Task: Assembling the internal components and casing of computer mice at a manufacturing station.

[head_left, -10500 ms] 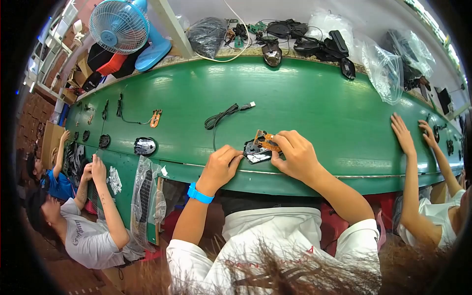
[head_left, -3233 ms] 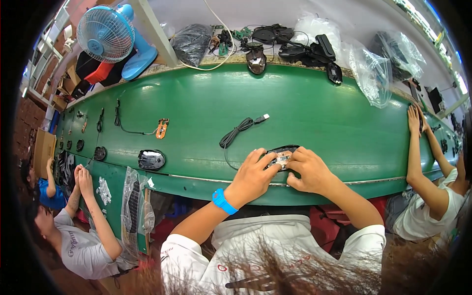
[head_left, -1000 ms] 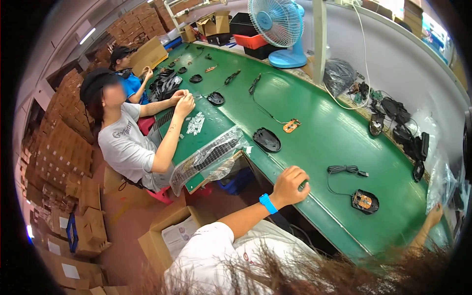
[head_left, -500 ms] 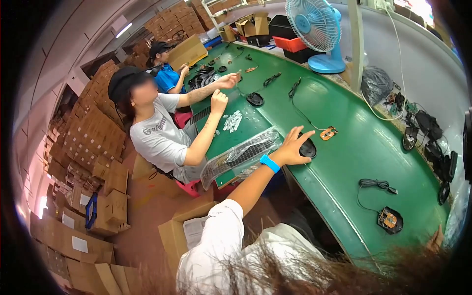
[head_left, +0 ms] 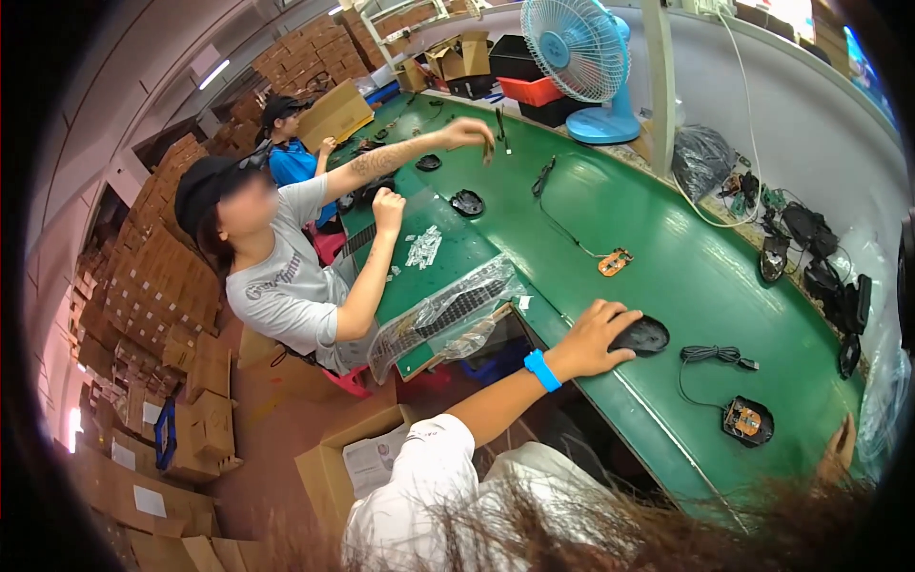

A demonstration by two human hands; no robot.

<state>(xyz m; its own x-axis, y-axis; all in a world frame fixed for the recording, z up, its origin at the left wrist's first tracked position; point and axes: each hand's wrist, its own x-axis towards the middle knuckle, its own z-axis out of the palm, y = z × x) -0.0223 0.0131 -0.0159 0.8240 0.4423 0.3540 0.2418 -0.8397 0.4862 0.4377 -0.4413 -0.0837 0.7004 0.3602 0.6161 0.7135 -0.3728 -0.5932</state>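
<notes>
My left hand [head_left: 593,341], with a blue band on its wrist, is closed on the edge of a black computer-mouse shell [head_left: 646,336] lying on the green bench. To the right of the shell, a mouse base [head_left: 747,421] holds an orange circuit board, its black cable [head_left: 717,357] bundled beside it. My right hand [head_left: 839,446] rests near the bench's right edge, mostly cut off by hair, with the visible fingers stretched out and nothing seen in them. Farther up the bench sits a loose orange circuit board [head_left: 615,262] with a cable attached.
A co-worker in grey [head_left: 286,257] sits at the left, one arm stretched over the bench [head_left: 534,224]. Near them lie small white pieces [head_left: 424,246] and a plastic-wrapped black strip [head_left: 467,300]. A blue fan [head_left: 600,119] stands at the back; black parts [head_left: 829,276] line the right side.
My left hand has moved right along the bench, taking the black mouse shell with it toward the cabled base. The co-worker's far arm has reached farther over the bench. The view has shifted slightly.
</notes>
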